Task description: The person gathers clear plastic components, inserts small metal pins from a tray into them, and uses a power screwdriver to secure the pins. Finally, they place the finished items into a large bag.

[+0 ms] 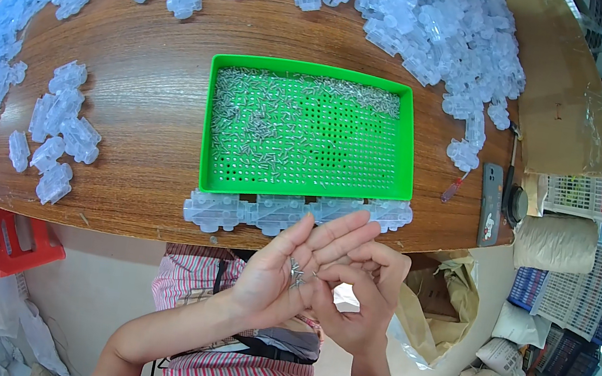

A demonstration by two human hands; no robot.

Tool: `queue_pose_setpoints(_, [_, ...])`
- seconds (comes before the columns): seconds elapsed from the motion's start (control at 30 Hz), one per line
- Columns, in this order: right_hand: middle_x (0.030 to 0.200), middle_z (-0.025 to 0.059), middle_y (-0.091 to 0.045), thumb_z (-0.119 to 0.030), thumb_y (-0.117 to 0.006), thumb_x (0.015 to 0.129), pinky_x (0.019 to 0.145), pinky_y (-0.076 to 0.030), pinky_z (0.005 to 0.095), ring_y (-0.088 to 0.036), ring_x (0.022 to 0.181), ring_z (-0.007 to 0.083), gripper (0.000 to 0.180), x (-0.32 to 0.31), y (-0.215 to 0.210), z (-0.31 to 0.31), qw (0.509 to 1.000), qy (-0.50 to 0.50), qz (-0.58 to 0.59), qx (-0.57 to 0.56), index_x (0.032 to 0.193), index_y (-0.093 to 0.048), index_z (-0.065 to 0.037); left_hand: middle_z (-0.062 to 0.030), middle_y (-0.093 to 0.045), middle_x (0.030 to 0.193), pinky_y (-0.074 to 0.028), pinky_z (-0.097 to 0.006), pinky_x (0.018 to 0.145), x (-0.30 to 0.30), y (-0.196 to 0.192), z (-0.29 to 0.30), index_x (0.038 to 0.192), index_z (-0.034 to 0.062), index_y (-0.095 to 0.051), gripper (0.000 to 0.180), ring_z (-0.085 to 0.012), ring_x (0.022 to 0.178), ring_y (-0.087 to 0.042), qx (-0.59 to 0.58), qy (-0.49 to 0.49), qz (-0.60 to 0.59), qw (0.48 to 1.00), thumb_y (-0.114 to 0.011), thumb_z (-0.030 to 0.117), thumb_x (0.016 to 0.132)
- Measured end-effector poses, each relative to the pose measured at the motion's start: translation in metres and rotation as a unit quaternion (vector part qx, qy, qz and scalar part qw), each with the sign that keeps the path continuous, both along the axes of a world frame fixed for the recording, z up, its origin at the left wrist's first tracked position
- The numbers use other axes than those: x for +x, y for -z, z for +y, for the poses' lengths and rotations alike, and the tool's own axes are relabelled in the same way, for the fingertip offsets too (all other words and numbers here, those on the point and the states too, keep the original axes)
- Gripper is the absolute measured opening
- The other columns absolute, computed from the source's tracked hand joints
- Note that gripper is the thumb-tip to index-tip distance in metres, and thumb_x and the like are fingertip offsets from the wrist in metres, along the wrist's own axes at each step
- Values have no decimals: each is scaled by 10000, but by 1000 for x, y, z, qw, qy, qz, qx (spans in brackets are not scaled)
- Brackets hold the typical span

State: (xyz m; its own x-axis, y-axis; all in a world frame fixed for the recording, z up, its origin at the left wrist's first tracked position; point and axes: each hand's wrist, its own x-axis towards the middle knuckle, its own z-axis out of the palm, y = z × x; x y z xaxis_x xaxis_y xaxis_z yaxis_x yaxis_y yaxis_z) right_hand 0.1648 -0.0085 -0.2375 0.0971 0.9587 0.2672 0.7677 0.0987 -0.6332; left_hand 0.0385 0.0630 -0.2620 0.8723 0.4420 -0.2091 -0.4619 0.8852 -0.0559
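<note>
The left hand (270,274), uncurled, bears small screws (296,272) — whether the right hand (367,305) pinches one, I cannot tell.

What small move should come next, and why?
Perhaps lift one of the small metal screws toward the row of clear plastic pieces: the screws lie in the cupped left hand, the right hand is close beside them, and the row lines the near side of the green tray.
</note>
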Motion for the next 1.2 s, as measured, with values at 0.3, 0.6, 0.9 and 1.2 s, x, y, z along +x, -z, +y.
queue_pose_setpoints(0.3, [1049, 71, -482, 24, -747, 673, 725, -378, 299, -432, 854, 184, 218, 25, 27, 5, 979, 156, 131, 26, 834, -678, -106, -148, -311, 1528, -221, -361, 1179, -15, 7, -15, 1483, 14, -257, 605, -210, 1411, -312, -1, 36, 81, 996, -253, 426, 1041])
queue_pose_setpoints(0.6, [1068, 72, -480, -15, -760, 669, 774, -356, 324, -416, 901, 218, 215, 28, 36, 19, 992, 127, -9, 11, 837, -682, -124, -163, -300, 1528, -219, -368, 1187, -36, 14, -26, 1484, 9, -250, 608, -235, 1419, -296, -31, 44, 101, 993, -254, 426, 1040])
queue_pose_setpoints(0.9, [1047, 79, -475, -19, -772, 677, 757, -367, 320, -435, 919, 226, 207, 23, 32, 21, 990, 125, -64, 7, 836, -680, -115, -169, -287, 1533, -216, -373, 1188, -37, 13, -23, 1487, 9, -236, 622, -245, 1421, -292, -29, 31, 88, 995, -251, 439, 1038])
queue_pose_setpoints(1.2, [996, 66, -447, -43, -772, 685, 665, -374, 292, -455, 850, 189, 222, 3, -6, -2, 998, 59, 4, 2, 878, -713, -136, -140, -259, 1552, -203, -369, 1187, -19, 9, -7, 1499, 24, -218, 620, -241, 1439, -248, -37, -9, 20, 999, -233, 441, 1041])
